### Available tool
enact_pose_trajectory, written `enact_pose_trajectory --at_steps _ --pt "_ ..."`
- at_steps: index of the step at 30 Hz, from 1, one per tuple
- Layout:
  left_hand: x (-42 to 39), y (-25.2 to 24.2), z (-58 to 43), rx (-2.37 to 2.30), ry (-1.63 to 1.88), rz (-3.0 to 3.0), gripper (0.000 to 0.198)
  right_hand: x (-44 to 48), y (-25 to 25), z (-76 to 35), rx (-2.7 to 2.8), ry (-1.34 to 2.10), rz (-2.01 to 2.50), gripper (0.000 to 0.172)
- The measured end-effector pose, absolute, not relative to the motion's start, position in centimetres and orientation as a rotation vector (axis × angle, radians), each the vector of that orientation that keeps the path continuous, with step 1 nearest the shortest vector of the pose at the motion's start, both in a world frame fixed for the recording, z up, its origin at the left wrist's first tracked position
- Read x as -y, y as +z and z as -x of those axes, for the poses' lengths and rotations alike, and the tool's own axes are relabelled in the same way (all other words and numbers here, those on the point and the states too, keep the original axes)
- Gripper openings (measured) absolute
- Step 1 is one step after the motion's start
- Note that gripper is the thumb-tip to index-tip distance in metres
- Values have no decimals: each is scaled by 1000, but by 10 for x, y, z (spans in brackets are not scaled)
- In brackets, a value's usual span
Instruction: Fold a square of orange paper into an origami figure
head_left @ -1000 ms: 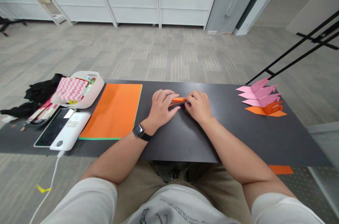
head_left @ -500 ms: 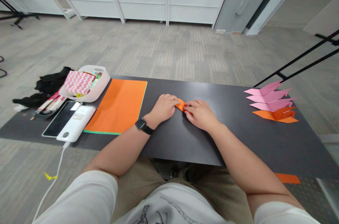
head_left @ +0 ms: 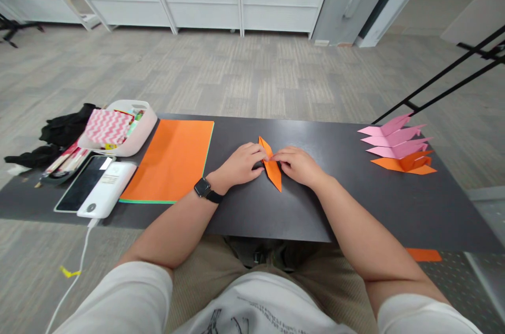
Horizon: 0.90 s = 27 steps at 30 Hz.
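Between my hands, a folded orange paper piece (head_left: 274, 175) with pointed ends lies slantwise over the dark table (head_left: 300, 213). My left hand (head_left: 245, 163) pinches its left side near the middle, thumb and fingers closed on it. From the right, my right hand (head_left: 298, 164) grips the same piece, its fingertips at the paper's middle. Fingers cover the centre folds.
An orange sheet stack (head_left: 169, 160) lies left of my hands. Further left are a white basket (head_left: 147, 126), a phone (head_left: 82, 186), a white power bank (head_left: 106, 189) and black cloth (head_left: 67, 126). Pink folded birds (head_left: 394, 139) and an orange one (head_left: 406, 163) stand at right.
The orange piece, mostly covered by my fingers before, now shows both long points, one towards me and one away. My hands have shifted around it, and the camera view has moved slightly.
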State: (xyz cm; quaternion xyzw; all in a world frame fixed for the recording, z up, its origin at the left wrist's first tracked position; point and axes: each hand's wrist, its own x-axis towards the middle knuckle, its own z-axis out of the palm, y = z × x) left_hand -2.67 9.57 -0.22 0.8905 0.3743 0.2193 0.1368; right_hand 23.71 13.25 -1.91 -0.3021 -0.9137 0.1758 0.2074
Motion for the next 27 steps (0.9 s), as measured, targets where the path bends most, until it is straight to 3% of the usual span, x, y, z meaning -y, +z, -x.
enact_pose_trajectory --at_steps 3,9,15,21,27 --pt "-99 -5 27 -1028 610 -2606 16 -135 -23 -239 2476 557 853 47" --pt "-100 -9 20 -1047 573 -2731 24 -138 -26 -241 2418 604 858 41" --pt "-100 -10 18 -1109 718 -2553 25 -136 -22 -244 2425 571 775 48" --pt "-101 -13 20 -1190 813 -2423 18 -136 -19 -231 2423 399 876 28" --pt "-101 -13 16 -1249 741 -2507 22 -135 -16 -226 2439 335 909 25"
